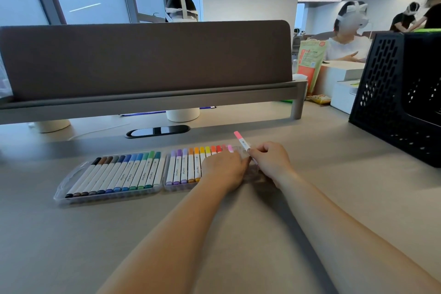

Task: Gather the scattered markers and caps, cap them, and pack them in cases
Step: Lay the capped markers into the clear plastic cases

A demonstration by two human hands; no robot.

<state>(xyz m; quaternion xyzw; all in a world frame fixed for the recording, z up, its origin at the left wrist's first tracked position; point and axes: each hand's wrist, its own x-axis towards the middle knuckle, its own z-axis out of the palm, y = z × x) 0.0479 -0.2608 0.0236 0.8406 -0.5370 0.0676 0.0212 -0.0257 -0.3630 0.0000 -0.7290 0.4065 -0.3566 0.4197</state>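
Observation:
Two clear plastic cases lie side by side on the desk. The left case [62, 186] holds a row of capped markers from black through blue to green. The right case [167, 186] holds capped markers from purple through orange to pink. My left hand [225, 168] lies flat over the right part of that row. My right hand [270, 161] pinches a pink-capped marker [241, 141] by its lower end, tilted up and away over the right end of the case.
A black perforated crate [396, 95] stands at the right. A grey desk divider [143, 59] on legs runs across the back, with a black cable port [157, 131] and two white cups [182, 114] below it. People sit at desks beyond.

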